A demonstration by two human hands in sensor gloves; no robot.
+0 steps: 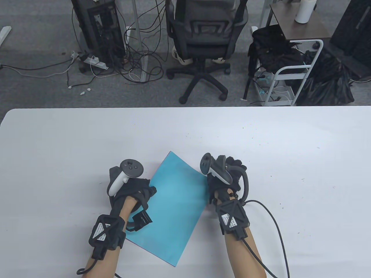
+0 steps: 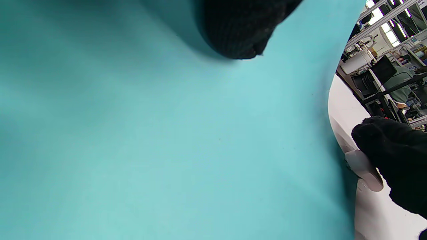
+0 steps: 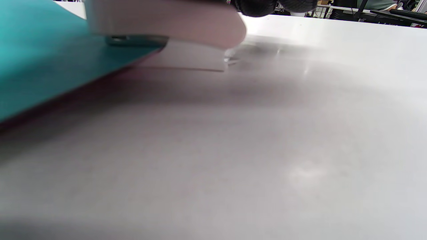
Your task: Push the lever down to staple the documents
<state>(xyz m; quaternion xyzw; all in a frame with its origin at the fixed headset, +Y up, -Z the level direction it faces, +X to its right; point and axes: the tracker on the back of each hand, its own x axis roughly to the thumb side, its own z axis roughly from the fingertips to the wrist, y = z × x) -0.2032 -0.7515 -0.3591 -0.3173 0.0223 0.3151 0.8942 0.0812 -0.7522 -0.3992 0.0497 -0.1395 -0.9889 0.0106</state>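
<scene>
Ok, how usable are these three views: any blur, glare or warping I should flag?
Table view: sharp, evenly lit, far table edge bowed by the lens. Left wrist view: the blue paper fills the picture, soft, shadowed under the left hand. Right wrist view: the white stapler and paper edge are blurred, with pale glare patches on the table.

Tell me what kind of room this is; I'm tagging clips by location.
Probably an office or lab workspace. Beyond the white table stand an office chair, a computer tower with a power strip and loose cables on grey carpet, and a rolling cart.
</scene>
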